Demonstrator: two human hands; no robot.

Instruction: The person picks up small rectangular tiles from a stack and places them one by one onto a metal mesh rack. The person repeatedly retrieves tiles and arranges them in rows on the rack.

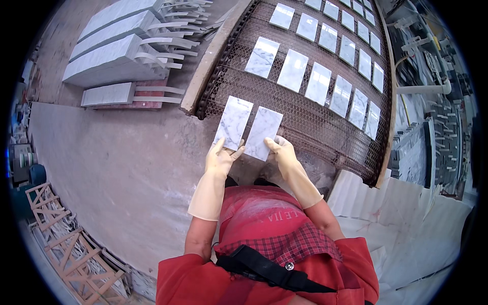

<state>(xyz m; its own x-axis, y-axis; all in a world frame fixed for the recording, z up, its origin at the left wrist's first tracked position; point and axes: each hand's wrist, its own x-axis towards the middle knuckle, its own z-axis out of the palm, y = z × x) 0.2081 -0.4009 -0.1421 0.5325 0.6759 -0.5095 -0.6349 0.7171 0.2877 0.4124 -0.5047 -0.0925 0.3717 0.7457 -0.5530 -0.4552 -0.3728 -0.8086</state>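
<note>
Marble tiles, a left tile (235,119) and a right tile (264,129), are held side by side in the head view, at the near end of a mesh belt (301,120). The gloved left hand (219,160) pinches the first one's lower end; the gloved right hand (284,152) pinches the other's lower right edge. Rows of tiles (318,84) cover the belt. Slatted wooden crates (63,239) hold pale strips (58,217).

Fingers (282,143) partly hidden, far tiles (313,4) cropped
</note>
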